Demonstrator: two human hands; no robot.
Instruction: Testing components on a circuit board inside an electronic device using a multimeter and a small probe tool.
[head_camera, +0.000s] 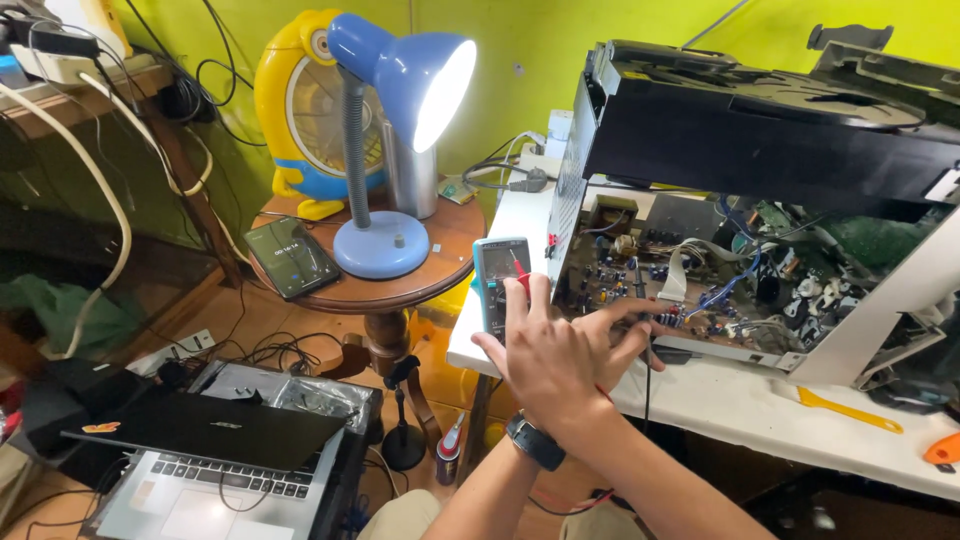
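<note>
At lower left a laptop (215, 470) lies half open on the floor. Right of it, a small round table (440, 270) carries a phone (292, 257) and a lit blue lamp (395, 120), with a yellow fan (300, 110) behind.

At centre, a meter (500, 275) stands on the white bench (740, 400). The left hand (545, 365) lies over its lower part, fingers spread apart and a red probe (521, 275) showing above them; whether it grips the probe I cannot tell. The right hand (625, 330), partly hidden behind the left, has its fingers close together, reaching to the circuit board (640, 275); a black lead hangs below it, but the grip itself is hidden.

At right, the opened stereo (760, 200) is tipped up with its board and wiring bare. I judge probing is in progress; the case is not yet closed. A yellow tool (850, 410) lies at lower right.
</note>
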